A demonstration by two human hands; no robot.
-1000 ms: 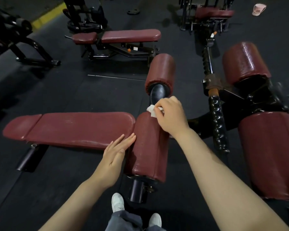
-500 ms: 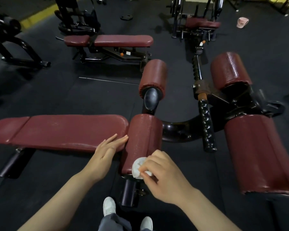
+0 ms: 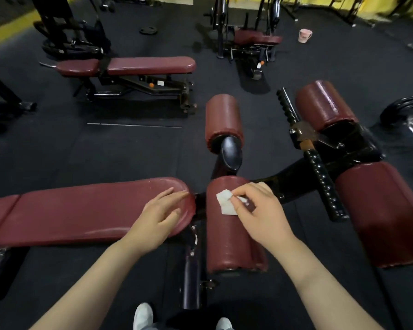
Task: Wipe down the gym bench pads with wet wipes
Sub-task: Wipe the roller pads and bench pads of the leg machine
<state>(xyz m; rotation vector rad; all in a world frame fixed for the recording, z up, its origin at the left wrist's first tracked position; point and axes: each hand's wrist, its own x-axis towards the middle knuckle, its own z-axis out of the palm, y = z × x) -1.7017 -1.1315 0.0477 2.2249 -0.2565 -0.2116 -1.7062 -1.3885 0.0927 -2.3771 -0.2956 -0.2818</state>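
- Maroon vinyl everywhere in this gym; the roller [image 3: 231,225] nearest the camera is the one getting wiped right now.
- Right hand [image 3: 258,210] pinches a small white wipe [image 3: 225,204] in curled fingers and presses it on the roller's top, near the far end. My guess is it's bunched up like that to give a firm rubbing spot.
- Left hand [image 3: 161,215] lies flat, fingers straight, on the rounded end of the long pad [image 3: 81,210] just beside the roller. Looks like it's bracing the person while they lean over, not cleaning.
- Pad surface is glossy and a bit scuffed, so the wipe should slide easily.
- Floor [image 3: 105,153] is dark rubber matting. Another bench [image 3: 148,65] sits further back, a second roller [image 3: 223,117] beyond the first, bigger rollers [image 3: 386,210] to the right, and a pink cup [image 3: 305,35] stands on the floor way off.
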